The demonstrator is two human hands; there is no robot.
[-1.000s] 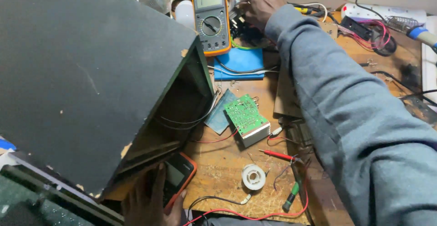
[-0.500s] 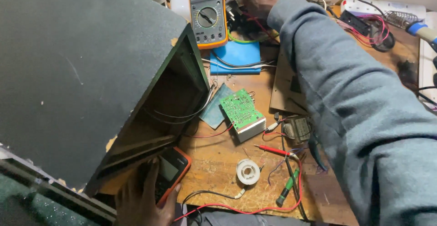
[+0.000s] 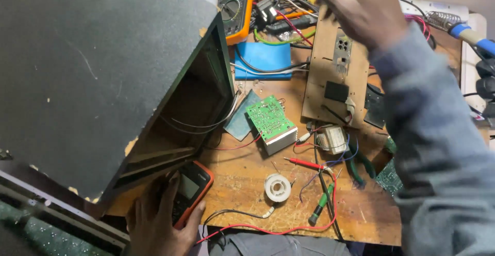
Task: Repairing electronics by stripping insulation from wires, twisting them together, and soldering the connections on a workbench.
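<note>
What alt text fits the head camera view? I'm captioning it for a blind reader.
A person's left hand rests on a red-cased handheld device at the near edge of a cluttered wooden workbench, while the right hand is raised over a brown board, gripping something yellow. A large black speaker cabinet lies open beside a green circuit board, an orange multimeter and loose wires.

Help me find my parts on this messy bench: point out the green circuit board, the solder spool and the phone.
green circuit board [image 3: 269, 117], head view, middle of its green face.
solder spool [image 3: 277, 187], head view, white rim.
phone [image 3: 190, 188], head view, its screen, under the left hand [image 3: 154, 224].
</note>
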